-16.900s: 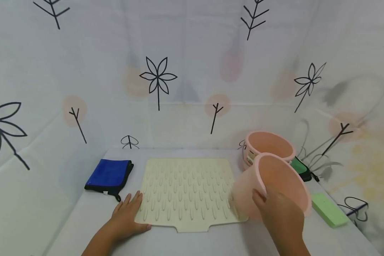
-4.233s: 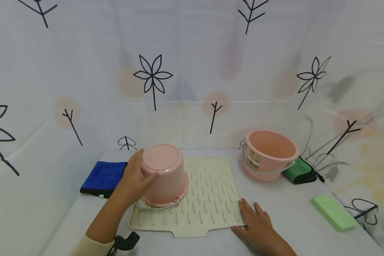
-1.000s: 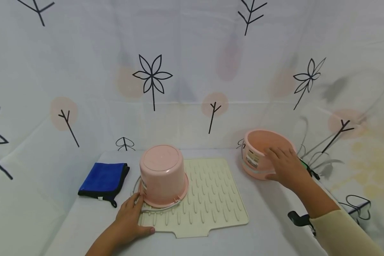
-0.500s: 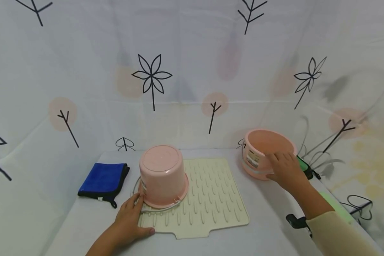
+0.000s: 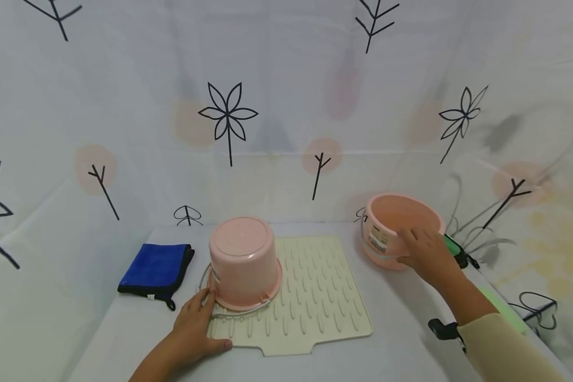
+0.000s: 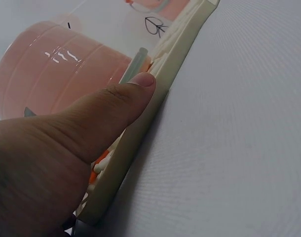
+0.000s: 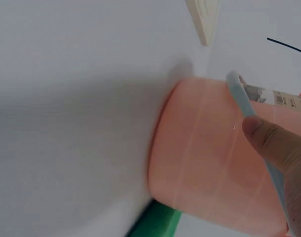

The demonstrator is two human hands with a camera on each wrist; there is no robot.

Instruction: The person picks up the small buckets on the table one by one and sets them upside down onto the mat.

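A pink bucket [image 5: 243,260] stands upside down on the left part of a cream ridged drying mat [image 5: 315,297], its pale handle lying around the rim. My left hand [image 5: 193,326] rests at the mat's front left corner, fingertips right at that bucket's rim, thumb along the mat's edge [image 6: 140,133]. A second pink bucket [image 5: 382,233] stands upright at the back right. My right hand [image 5: 430,257] grips its near rim, fingers over the top and thumb on the outer wall beside the pale handle [image 7: 242,94].
A folded blue cloth [image 5: 155,268] with black edging lies left of the mat. A green cloth [image 5: 451,246] sits partly behind the right bucket. A light green block [image 5: 503,310] is mostly hidden by my right sleeve. Patterned white fabric [image 5: 286,132] hangs behind the table.
Earlier my right hand held a tilted bucket; later my left hand was on it, overturned on the mat. Since then my left hand dropped to the mat's corner and my right reached the other bucket.
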